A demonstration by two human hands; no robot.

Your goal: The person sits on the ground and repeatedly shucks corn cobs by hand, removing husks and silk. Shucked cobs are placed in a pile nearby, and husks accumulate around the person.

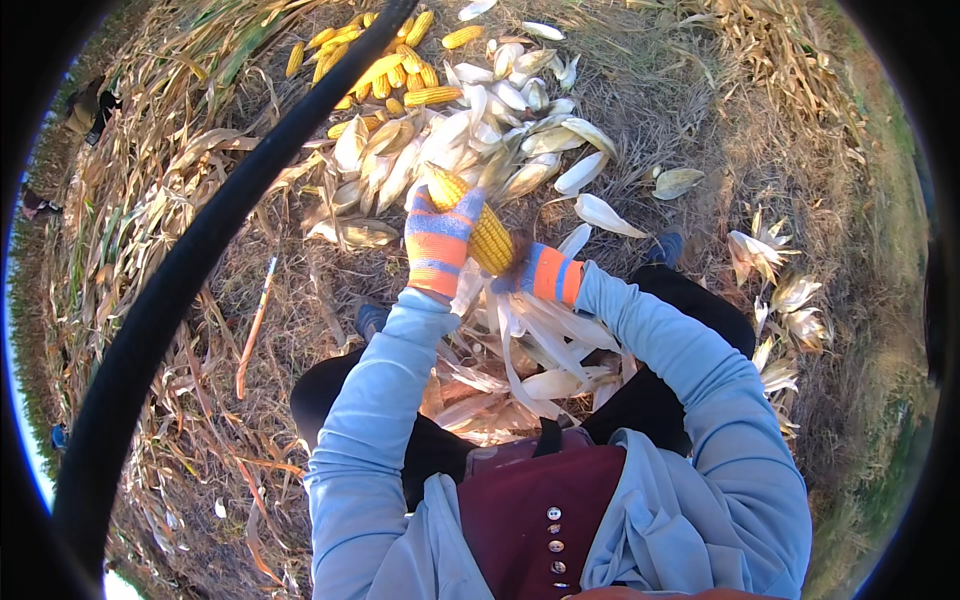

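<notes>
My left hand (442,240), in an orange and blue striped knit glove, grips the upper part of a bare yellow corn cob (489,238). At the cob's lower end my right hand (536,271), gloved alike, closes around the pulled-back husk and dark silk. Pale husk strips (551,337) hang below it between my legs. Just beyond the cob lies a heap of dry husks (442,146). Husked yellow cobs (382,75) are piled at the upper left of that heap.
Dry corn stalks (165,142) cover the left side, with more at the upper right (780,52). Loose husks (806,311) lie on the ground right of my knee. A dark curved strap or tube (217,217) crosses the left of the view, close to the camera.
</notes>
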